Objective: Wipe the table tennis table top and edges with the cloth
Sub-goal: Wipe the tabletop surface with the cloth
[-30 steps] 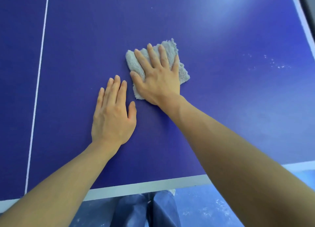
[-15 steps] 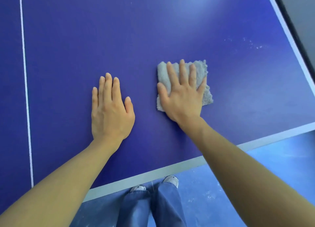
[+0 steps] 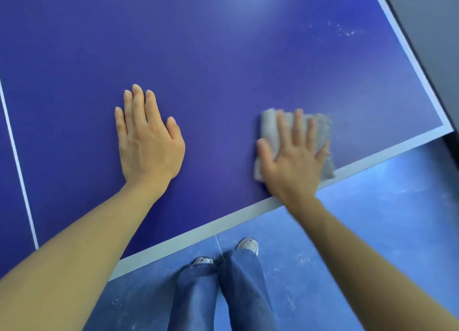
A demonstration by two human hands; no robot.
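Note:
The blue table tennis table top (image 3: pixel 223 64) fills most of the head view. A folded grey cloth (image 3: pixel 269 129) lies flat near the table's near edge, close to the right corner. My right hand (image 3: pixel 294 156) presses on the cloth with straight, spread fingers and looks blurred. My left hand (image 3: pixel 146 137) rests flat on the bare table top, well to the left of the cloth, fingers straight.
The white near edge strip (image 3: pixel 198 228) runs diagonally; the right side strip (image 3: pixel 407 50) meets it at a corner. A white centre line (image 3: pixel 17 161) crosses at the left. White specks (image 3: pixel 345 31) dot the far right. Below are blue floor, jeans and shoes (image 3: pixel 248 246).
My right hand has slid the cloth to the right and toward the near edge, close to the corner. My left hand stays flat on the table.

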